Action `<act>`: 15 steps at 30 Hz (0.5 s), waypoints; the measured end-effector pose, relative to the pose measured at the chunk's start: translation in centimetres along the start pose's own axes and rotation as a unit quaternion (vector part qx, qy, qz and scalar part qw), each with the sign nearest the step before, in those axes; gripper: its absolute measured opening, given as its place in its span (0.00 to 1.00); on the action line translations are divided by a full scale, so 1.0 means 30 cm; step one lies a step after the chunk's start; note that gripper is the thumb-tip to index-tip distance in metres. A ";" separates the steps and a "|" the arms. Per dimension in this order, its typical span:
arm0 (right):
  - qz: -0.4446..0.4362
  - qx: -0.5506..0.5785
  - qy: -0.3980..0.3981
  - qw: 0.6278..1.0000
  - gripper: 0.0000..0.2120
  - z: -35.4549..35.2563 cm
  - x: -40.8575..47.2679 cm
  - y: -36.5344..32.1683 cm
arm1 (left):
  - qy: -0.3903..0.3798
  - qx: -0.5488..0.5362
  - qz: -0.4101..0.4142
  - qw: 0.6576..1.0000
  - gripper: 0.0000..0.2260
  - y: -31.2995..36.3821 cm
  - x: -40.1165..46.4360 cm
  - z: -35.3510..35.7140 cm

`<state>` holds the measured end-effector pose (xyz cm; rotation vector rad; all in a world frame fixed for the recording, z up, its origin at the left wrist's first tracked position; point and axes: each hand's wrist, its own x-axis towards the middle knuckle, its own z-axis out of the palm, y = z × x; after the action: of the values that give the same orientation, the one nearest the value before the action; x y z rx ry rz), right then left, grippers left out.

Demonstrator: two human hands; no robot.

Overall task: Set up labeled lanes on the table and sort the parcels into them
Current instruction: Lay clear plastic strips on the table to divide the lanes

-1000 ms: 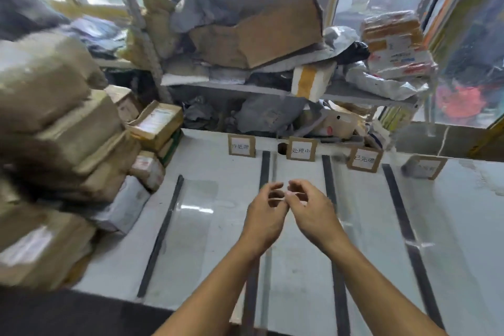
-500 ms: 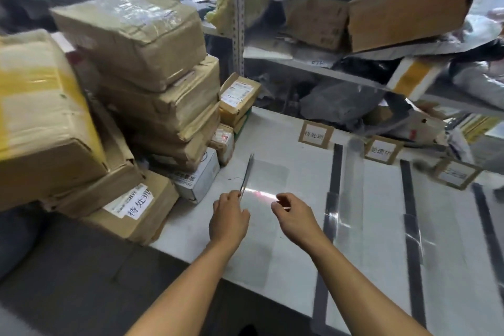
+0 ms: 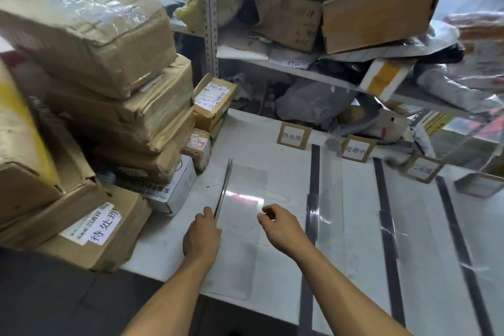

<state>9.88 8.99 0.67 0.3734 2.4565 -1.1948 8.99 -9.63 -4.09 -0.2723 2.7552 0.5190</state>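
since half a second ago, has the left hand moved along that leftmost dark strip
No. The left hand sits at the near end of the leftmost dark strip, as before; the camera shifted only slightly, and the hand holds its place against the strip.

Parcels left of lanes (labels behind)

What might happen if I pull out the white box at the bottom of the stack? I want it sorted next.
The white box probably resists sliding: taped cardboard parcels sit on it. Pulling it could tip that leaning pile. Its glossy face looks fairly slippery.
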 end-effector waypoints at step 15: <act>0.000 0.000 -0.007 1.000 0.16 -0.042 -0.020 0.018 | 0.062 0.030 0.005 0.998 0.09 0.008 -0.023 -0.035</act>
<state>10.35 10.26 1.27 0.3634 2.4460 -1.1926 9.28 -9.72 -2.86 -0.2848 2.8887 0.4341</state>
